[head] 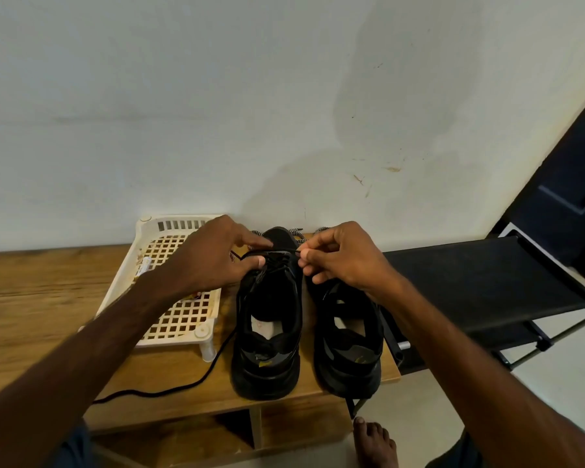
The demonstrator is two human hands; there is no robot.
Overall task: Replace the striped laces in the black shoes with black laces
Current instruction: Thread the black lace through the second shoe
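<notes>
We see the two black shoes [267, 319] [348, 336] side by side on the wooden desk [48, 298], heels towards us and toes almost at the wall [217, 113]. The right-hand shoe stands close to the desk's right edge, and both heels sit near its front edge. A white lattice tray [183, 319] crowds the left shoe, one of its legs just beside it. Open room lies only to the front left, where the bare wood is crossed by a trailing length of black lace [183, 388].

The right hand [345, 261] has its fingers curled, thumb and forefinger pinching the black lace end over the left shoe's eyelets. The left hand [213, 255] reaches across the tray, its forefinger stretched over the tongue and its thumb just under the lace. The gap between them is narrow, but we cannot tell whether they clamp it. The striped laces [296, 234] lie behind the toes, against the wall.

Each heel has a small yellowish tag, and the left insole bears a reddish mark. A small white tube [145, 265] lies in the tray. None of their writing can be read.

A black shoe rack [487, 282] abuts the desk on the right, over a pale floor [554, 383] where a bare foot [375, 440] stands.
</notes>
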